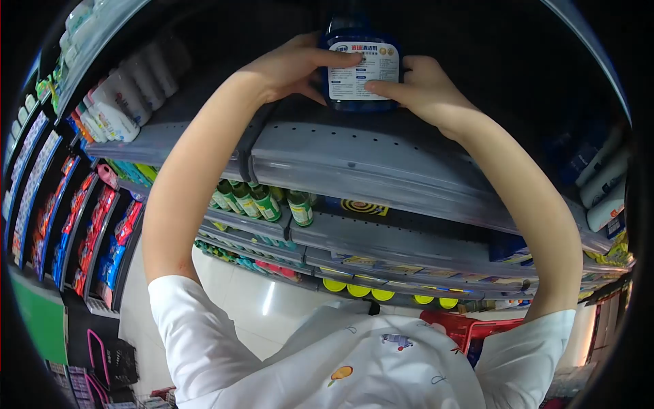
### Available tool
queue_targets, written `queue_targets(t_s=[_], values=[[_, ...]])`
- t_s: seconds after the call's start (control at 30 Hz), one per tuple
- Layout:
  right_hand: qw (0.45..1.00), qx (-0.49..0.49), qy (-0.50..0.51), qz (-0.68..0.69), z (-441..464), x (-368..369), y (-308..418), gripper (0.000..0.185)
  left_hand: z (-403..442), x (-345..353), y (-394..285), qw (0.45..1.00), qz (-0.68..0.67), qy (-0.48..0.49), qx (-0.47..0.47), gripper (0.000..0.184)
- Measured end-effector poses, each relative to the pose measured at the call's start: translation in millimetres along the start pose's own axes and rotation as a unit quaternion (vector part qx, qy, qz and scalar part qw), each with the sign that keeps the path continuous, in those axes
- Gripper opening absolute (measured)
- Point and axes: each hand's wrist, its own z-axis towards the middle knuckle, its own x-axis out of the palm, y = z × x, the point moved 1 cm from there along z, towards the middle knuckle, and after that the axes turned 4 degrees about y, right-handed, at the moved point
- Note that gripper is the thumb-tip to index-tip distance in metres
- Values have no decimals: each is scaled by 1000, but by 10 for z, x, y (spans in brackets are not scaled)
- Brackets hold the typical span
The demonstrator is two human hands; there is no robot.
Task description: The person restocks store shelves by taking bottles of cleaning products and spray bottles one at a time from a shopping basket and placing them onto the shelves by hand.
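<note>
A dark blue bottle of glass cleaner [363,105] with a white printed label is held upright between both hands, above the grey shelf [327,140]. My left hand [296,67] grips its left side, the thumb lying across the upper label. On the other side my right hand [432,92] is closed around the edge, its thumb pressed on the lower label. The fingers behind the bottle are hidden. Its top fades into the dark, and I cannot tell whether its base touches the shelf.
White bottles [112,112] stand at the left of the shelf, more bottles [605,194] at the right. Green bottles [262,203] fill part of the shelf below. A red basket [463,327] is low at the right. Racks of packets [82,232] stand at the far left.
</note>
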Motion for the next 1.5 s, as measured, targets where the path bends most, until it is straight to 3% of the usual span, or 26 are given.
queue_targets(t_s=[0.13, 0.33, 0.47, 0.6, 0.7, 0.8, 0.83, 0.9, 0.93, 0.97, 1.0, 1.03, 1.07, 1.1, 1.13, 1.17, 1.2, 1.27, 1.4, 1.47, 1.5], values=[[997, -8, -15, -79, 144, 125, 51, 59, 80, -233, 142, 998, 5, 31, 48, 72], [992, -38, -54, -111, 313, 249, 148, 57, 163, -445, 231, 999, -13, 31, 27, 74], [992, 9, -24, -125, 366, 263, 260, 59, 206, -540, 215, 999, 1, 40, -6, 74], [983, -39, -49, -174, 564, 346, 128, 66, 262, -642, 222, 996, 78, 22, -29, 83], [964, -76, -36, -253, 690, 399, 119, 70, 216, -612, 228, 988, 146, -51, -17, 75], [955, -42, -29, -293, 698, 448, 199, 68, 282, -694, 247, 947, 301, -111, -27, 58], [953, -16, 13, -303, 636, 406, 310, 60, 170, -575, 143, 885, 432, -167, 53, 48], [932, -103, 70, -341, 506, 271, 414, 50, -62, -367, -68, 839, 503, -203, 33, 52], [912, -74, 105, -391, 335, 156, 593, 44, -239, -160, -234, 849, 489, -198, 22, 50], [927, -55, 79, -364, 200, 72, 619, 44, -434, 88, -248, 893, 351, -229, 163, 47], [927, -54, 58, -366, 67, -1, 659, 44, -570, 339, -266, 904, 279, -267, 186, 45], [927, -50, 57, -366, -157, -97, 736, 48, -733, 614, -292, 883, 319, -259, 228, 35], [928, -125, -35, -350, -17, 25, 501, 51, -912, 925, -338, 867, 342, -263, 248, 43], [926, -91, -64, -362, -451, -93, 535, 53, -1035, 1157, -376, 871, 358, -195, 274, 45], [925, -82, -18, -370, -742, -216, 559, 48, -1125, 1321, -408, 876, 378, -72, 291, 48], [921, -152, -71, -352, -1031, -275, 427, 42, -1182, 1513, -399, 867, 390, 45, 307, 51], [926, -130, -61, -350, -1313, -397, 360, 42, -1232, 1708, -328, 858, 371, 140, 326, 55], [937, -78, -47, -337, -1888, -667, 278, 46, -1243, 2170, -74, 846, 239, 144, 454, 49], [949, 38, -22, -313, -3070, -1183, 232, 63, -864, 3171, -113, 844, 19, 250, 473, 40], [948, 121, -31, -291, -3688, -1307, 37, 76, -757, 3673, -119, 851, -40, 358, 382, 38], [960, 140, -66, -233, -4009, -1344, -186, 71, -693, 3945, -109, 845, -63, 412, 336, 37]])
